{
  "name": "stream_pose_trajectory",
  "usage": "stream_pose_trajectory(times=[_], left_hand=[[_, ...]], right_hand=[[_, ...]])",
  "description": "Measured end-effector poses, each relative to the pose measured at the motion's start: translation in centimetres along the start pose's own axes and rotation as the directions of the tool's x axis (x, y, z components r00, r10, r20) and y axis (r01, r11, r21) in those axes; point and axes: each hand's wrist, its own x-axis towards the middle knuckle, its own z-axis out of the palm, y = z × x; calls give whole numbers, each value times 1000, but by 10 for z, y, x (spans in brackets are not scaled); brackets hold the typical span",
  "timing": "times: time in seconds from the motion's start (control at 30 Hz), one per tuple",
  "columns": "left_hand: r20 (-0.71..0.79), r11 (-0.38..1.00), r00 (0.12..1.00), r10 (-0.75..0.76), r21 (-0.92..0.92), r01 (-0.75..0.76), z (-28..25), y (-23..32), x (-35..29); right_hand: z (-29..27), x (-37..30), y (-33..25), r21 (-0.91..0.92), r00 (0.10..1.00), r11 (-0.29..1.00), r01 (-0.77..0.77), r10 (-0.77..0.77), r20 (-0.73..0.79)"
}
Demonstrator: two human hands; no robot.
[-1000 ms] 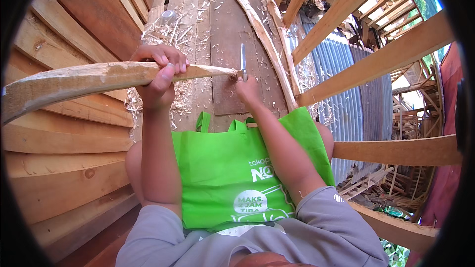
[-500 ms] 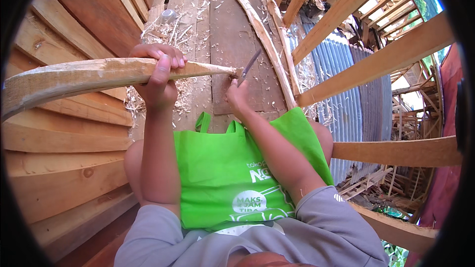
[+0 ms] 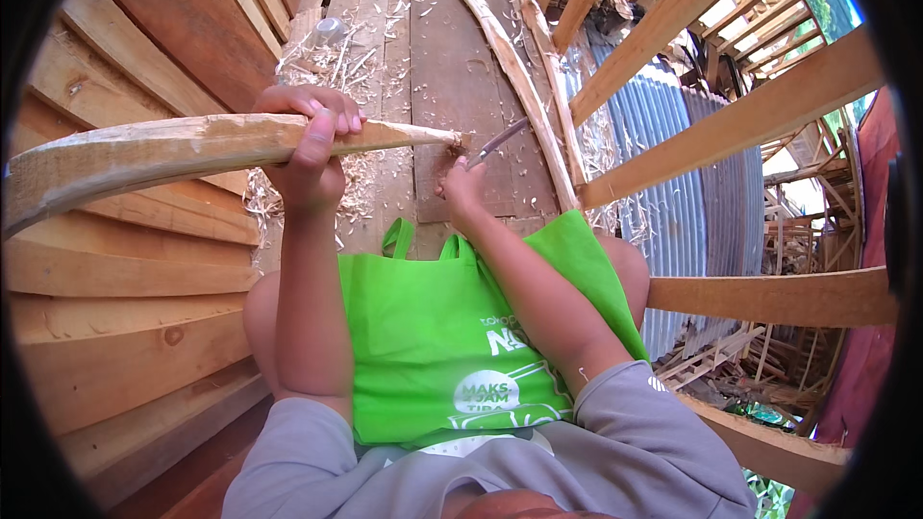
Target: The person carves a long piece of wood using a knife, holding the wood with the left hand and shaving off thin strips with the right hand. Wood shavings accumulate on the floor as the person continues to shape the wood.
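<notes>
My left hand (image 3: 312, 159) is wrapped around a pale wooden pole (image 3: 144, 154) that runs in from the left edge and tapers to a narrow, rough tip on the right. Just below that tip, my right hand (image 3: 463, 190) is closed on the handle of a knife (image 3: 502, 135), its dark blade slanting up and to the right. The blade lies right beside the pole's end; whether it touches the wood I cannot tell. A green fabric bag (image 3: 409, 327) with two handles covers my lap.
Curly wood shavings (image 3: 351, 62) litter the plank floor (image 3: 447, 48), with a small clear cup (image 3: 330, 30) among them. Two long peeled poles (image 3: 505, 53) lie ahead to the right. Stacked boards (image 3: 144, 279) line the left; wooden rails (image 3: 750, 130) and corrugated metal sheets (image 3: 673, 202) are on the right.
The knife blade has swung down to the right and now lies flatter. My right hand has turned slightly; the left hand and the pole have hardly moved.
</notes>
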Motion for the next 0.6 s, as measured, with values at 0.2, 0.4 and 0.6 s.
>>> stream_pose_trajectory(times=[0.2,0.4,0.6], left_hand=[[16,999,1000,-8,-31,8,2,-2,1],[-26,999,999,-23,-37,22,9,-4,2],[-141,998,990,-28,51,35,14,-3,5]], right_hand=[[-8,-8,-8,153,986,981,-117,97,134],[-11,-10,-8,230,970,956,-183,137,200],[-13,-5,-5,125,953,990,-62,22,301]])
